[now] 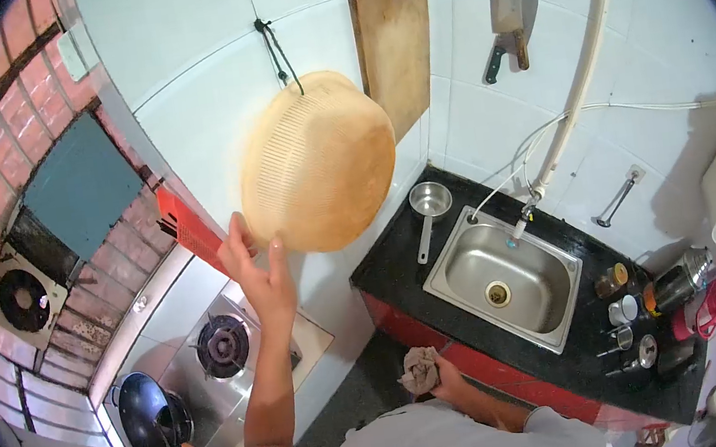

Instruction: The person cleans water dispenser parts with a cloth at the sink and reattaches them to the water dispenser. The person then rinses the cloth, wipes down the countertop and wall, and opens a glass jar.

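A round, cream-coloured plastic strainer basket (320, 166), stained brown, hangs on the tiled wall from a dark cord (276, 50). My left hand (261, 271) is raised at its lower left edge, thumb and fingers apart. Whether the fingertips touch the rim I cannot tell. Low in front of my body, my right hand (454, 383) is closed around a crumpled greyish-brown cloth (420, 370). To the right of the basket hangs a wooden cutting board (396, 58).
A steel sink (508, 281) is set in a black counter (389, 255), with a ladle-like dipper (430, 200) beside it. Jars and cups (623, 310) stand at right. Knives (512, 26) hang above. On the left are a gas burner (222, 346) and a wok (145, 419).
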### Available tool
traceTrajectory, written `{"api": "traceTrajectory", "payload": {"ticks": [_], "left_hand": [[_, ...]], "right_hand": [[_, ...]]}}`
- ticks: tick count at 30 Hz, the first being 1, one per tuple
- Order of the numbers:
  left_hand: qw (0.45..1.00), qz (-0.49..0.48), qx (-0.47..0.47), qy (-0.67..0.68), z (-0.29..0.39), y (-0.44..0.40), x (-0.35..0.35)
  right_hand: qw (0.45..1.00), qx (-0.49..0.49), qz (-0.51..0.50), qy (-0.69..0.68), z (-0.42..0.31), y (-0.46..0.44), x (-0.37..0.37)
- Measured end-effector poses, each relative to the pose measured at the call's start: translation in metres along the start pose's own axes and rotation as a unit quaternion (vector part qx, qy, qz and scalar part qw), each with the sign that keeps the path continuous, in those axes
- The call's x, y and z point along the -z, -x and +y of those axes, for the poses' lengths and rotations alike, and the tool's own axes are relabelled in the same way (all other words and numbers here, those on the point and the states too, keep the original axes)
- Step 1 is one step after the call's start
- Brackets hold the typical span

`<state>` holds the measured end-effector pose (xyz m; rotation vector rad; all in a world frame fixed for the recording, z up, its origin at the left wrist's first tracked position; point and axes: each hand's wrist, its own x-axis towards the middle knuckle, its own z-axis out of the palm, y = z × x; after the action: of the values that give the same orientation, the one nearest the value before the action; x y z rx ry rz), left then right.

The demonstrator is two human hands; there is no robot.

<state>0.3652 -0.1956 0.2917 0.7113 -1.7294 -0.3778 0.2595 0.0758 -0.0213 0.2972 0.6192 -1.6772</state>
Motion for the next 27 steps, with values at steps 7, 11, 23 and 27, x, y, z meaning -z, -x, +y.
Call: {"api": "traceTrajectory", "payload": {"ticks": [7, 11, 23, 27], "left_hand": [[0.989, -0.016, 0.069, 0.133, -0.007, -0.001, -0.011], [0.929, -0.059, 0.185, 0.315, 0.003, -0.005, -0.018], [0.867, 0.173, 0.166, 0.437, 0.053, -0.054, -0.016], [0.826, 0.213, 0.205, 0.480, 0.054, -0.075, 0.005]], "right_hand": [[1.000, 0.002, -0.008, -0.020, 0.003, 0.008, 0.003], [0.997, -0.002, -0.074, -0.011, -0.005, -0.007, 0.001], [0.992, -0.070, -0.086, 0.068, -0.063, -0.042, -0.032], [0.987, 0.110, -0.080, 0.086, -0.102, -0.067, -0.074]]}}
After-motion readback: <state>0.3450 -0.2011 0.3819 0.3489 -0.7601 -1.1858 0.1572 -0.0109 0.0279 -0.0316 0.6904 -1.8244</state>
